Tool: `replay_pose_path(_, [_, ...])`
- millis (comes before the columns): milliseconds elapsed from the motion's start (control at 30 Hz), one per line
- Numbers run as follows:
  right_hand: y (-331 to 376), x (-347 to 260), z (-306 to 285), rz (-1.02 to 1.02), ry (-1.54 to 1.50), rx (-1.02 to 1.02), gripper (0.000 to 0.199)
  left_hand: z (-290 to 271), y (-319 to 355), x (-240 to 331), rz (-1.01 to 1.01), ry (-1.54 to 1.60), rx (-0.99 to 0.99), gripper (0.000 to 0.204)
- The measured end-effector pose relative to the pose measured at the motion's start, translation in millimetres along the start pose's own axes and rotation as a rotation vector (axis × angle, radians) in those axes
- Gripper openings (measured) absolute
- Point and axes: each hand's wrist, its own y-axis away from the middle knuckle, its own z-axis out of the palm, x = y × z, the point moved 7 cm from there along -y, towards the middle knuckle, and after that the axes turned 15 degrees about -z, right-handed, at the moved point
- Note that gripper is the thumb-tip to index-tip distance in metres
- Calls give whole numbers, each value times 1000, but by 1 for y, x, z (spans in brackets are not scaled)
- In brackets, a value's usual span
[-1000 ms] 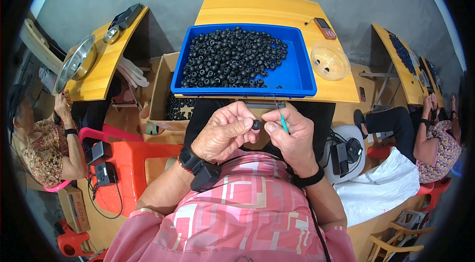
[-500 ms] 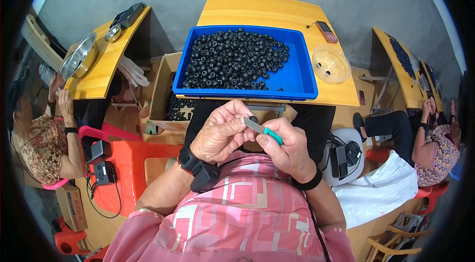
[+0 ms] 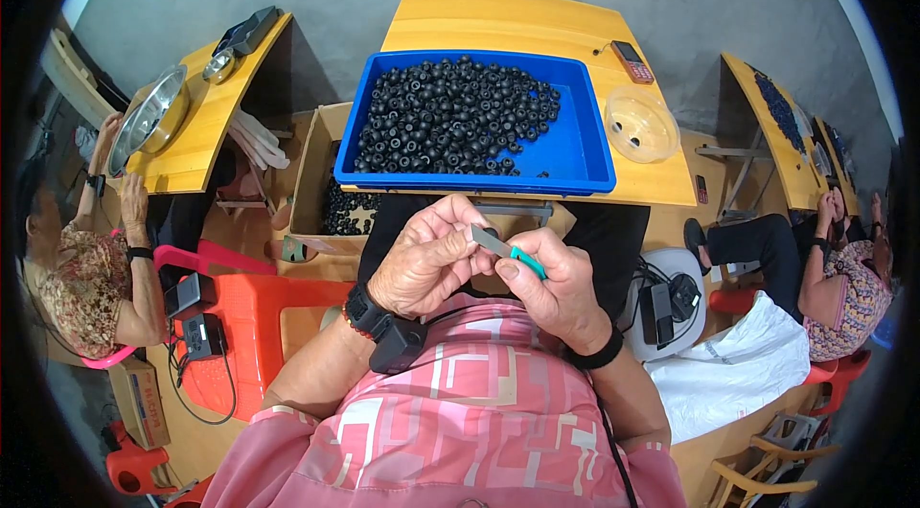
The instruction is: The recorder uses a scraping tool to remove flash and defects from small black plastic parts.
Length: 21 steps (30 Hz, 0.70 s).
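In front of my chest, my left hand (image 3: 431, 254) is closed, with thumb and fingertips pinched round a small black round part (image 3: 492, 231) that is mostly hidden. My right hand (image 3: 556, 283) grips a small knife (image 3: 529, 263) by its green handle. The flat metal blade points left and lies across my left fingertips, against or very close to the black part; actual contact cannot be made out. Beyond my hands, a blue tray (image 3: 586, 139) holds a large heap of similar black round parts (image 3: 450, 120), some showing holes.
The tray rests on a yellow table (image 3: 508, 14) beside a clear bowl (image 3: 640, 125) with a few black pieces and a phone (image 3: 632, 62). Below left, a cardboard box (image 3: 311, 158) holds more parts. Red stool (image 3: 259, 316) left, grey stool (image 3: 685, 268) right; people sit at both side tables.
My hands stay almost in place, and the black part shows less above the blade. At the left table, a person's hands have shifted and the metal bowl is tipped more towards that person.
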Motion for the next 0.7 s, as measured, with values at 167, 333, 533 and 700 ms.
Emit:
replay_pose_path(167, [0, 1, 0, -2, 13, -8, 16, -2, 1, 3, -4, -70, 15, 16])
replay_pose_path(333, [-1, 2, 1, 13, 5, -32, 16, 1, 3, 8, 6, -106, 63, 15])
replay_pose_path(533, [-1, 6, 2, -7, -27, -28, 15, 11, 3, 18, 104, -221, 75, 16])
replay_pose_path(700, [11, 37, -16, 209, -5, 208, 17, 19, 7, 19, 113, -213, 32, 16])
